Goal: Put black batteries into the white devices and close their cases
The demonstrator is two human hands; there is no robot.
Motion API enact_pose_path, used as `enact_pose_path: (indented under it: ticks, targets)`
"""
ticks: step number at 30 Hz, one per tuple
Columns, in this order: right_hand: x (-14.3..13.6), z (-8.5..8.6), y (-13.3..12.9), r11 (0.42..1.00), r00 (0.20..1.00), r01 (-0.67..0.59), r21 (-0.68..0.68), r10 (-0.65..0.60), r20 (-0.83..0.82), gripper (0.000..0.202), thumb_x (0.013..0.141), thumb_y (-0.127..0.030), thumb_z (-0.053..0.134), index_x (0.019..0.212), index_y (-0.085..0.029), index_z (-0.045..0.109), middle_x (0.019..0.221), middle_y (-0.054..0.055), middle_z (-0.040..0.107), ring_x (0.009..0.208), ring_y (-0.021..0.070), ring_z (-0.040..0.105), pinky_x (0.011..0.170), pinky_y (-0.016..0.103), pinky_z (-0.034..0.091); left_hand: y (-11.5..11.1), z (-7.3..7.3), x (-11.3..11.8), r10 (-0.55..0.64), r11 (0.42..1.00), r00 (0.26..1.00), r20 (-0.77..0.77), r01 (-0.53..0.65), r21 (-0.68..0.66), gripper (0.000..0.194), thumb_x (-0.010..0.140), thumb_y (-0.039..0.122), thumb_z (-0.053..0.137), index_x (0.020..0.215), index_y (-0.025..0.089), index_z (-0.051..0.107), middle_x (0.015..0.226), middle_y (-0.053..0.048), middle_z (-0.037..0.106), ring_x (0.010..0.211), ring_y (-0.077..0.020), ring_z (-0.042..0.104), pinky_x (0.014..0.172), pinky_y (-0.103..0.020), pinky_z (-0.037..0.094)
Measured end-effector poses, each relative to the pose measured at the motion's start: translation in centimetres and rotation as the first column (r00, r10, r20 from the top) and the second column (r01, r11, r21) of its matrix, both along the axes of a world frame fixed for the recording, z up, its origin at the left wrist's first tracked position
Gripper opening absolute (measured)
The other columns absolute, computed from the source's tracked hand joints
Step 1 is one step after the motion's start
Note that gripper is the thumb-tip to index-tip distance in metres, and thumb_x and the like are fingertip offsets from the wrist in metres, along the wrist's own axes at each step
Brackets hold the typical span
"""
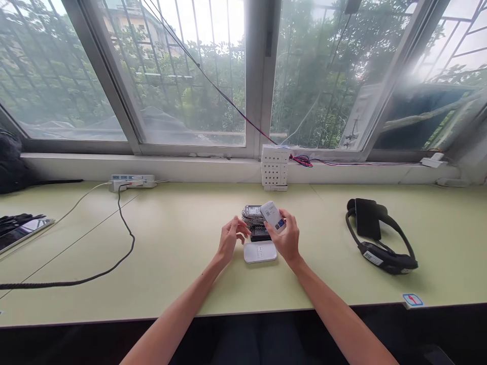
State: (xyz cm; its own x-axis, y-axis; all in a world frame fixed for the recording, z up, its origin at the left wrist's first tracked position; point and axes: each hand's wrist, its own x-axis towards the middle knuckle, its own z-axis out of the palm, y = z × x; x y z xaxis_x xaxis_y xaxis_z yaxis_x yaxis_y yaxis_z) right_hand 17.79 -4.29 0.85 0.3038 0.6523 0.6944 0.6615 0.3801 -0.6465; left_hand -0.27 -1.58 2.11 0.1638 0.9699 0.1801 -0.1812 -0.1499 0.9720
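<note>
Curling one left hand [228, 237], with no telling whether on anything. Between both hands: one stack of units [252, 210], too overlapped to count; nearer, one black block [260, 233], then one white shell [260, 252] lying flat. Gripping one tilted white device [272, 215] in one right hand [288, 237], right of the left hand.

One headset [391, 259], one power strip [143, 181]

Black headset [390, 261], white power strip [133, 181], stacked white boxes [274, 168], windows [190, 76]
</note>
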Motion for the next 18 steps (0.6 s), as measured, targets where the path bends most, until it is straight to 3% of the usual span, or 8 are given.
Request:
enact_pose_path:
  ticks: [4,8,12,18]
  targets:
    - [1.6,-0.4,1.1,0.990,0.989,0.138,-0.039,-0.140,-0.047,0.049,0.081,-0.045,0.065,0.119,-0.018,0.052,0.109,0.012,0.063,0.095,0.0255,0.056,0.082,0.037,0.048,0.3,-0.3,-0.1,0.088,0.995,0.996,-0.013,-0.089,-0.041,0.048,0.086,0.060,0.047,0.070,0.016,0.059,0.057,-0.007,0.065,0.048,-0.0146,0.056,0.043,-0.025,0.040]
    - [3.1,-1.1,2.1,0.950,0.969,0.241,-0.196,-0.248,-0.010,0.053,0.075,-0.038,0.069,0.120,-0.017,0.051,0.105,0.011,0.067,0.091,0.0264,0.057,0.082,0.037,0.044,0.4,-0.4,-0.2,0.133,0.987,0.990,-0.038,-0.135,-0.081,0.049,0.086,0.059,0.047,0.068,0.016,0.059,0.057,-0.007,0.064,0.047,-0.0143,0.055,0.045,-0.025,0.040]
    - [4.1,-1.6,2.6,0.866,0.959,0.283,-0.413,-0.250,0.134,0.045,0.072,-0.031,0.070,0.113,-0.017,0.055,0.098,0.011,0.069,0.094,0.0295,0.060,0.078,0.035,0.041,0.5,-0.5,-0.3,0.150,0.983,0.987,-0.052,-0.155,-0.100,0.049,0.085,0.059,0.047,0.068,0.015,0.059,0.056,-0.007,0.063,0.047,-0.0138,0.053,0.044,-0.025,0.039]
    - [4.0,-1.7,2.5,0.798,0.925,0.367,-0.477,-0.262,0.275,0.043,0.074,-0.032,0.069,0.112,-0.018,0.055,0.092,0.012,0.069,0.093,0.0311,0.061,0.076,0.035,0.038,0.6,-0.7,-0.4,0.140,0.984,0.989,-0.057,-0.145,-0.106,0.048,0.085,0.059,0.047,0.068,0.016,0.059,0.056,-0.006,0.063,0.047,-0.0135,0.053,0.044,-0.024,0.039]
